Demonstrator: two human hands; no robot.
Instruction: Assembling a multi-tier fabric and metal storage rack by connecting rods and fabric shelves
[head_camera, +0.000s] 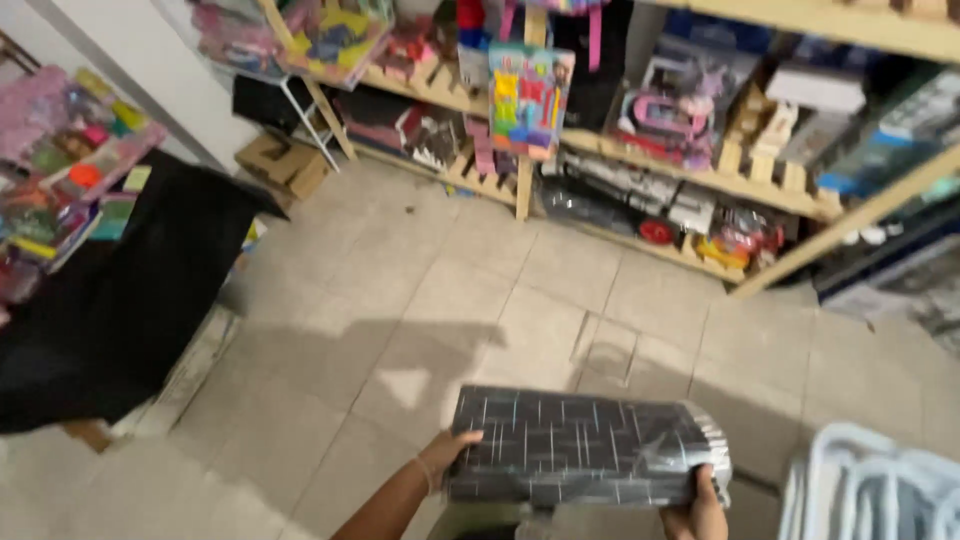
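Observation:
I hold a thick stack of dark sheets with a pale brick-line pattern (580, 445) flat in front of me, low in the head view. My left hand (448, 452) grips its left edge, the thumb on top. At the stack's right end, my right hand (697, 512) grips the near corner, the thumb over the edge. Below the stack lies the grey tiled floor (420, 290).
Wooden shelves (700, 170) packed with boxed toys run along the back. A black cloth (110, 300) covers a table at the left, with more toy packs beyond it. A cardboard box (285, 162) sits on the floor by the shelf. A white plastic chair (880, 485) stands at lower right.

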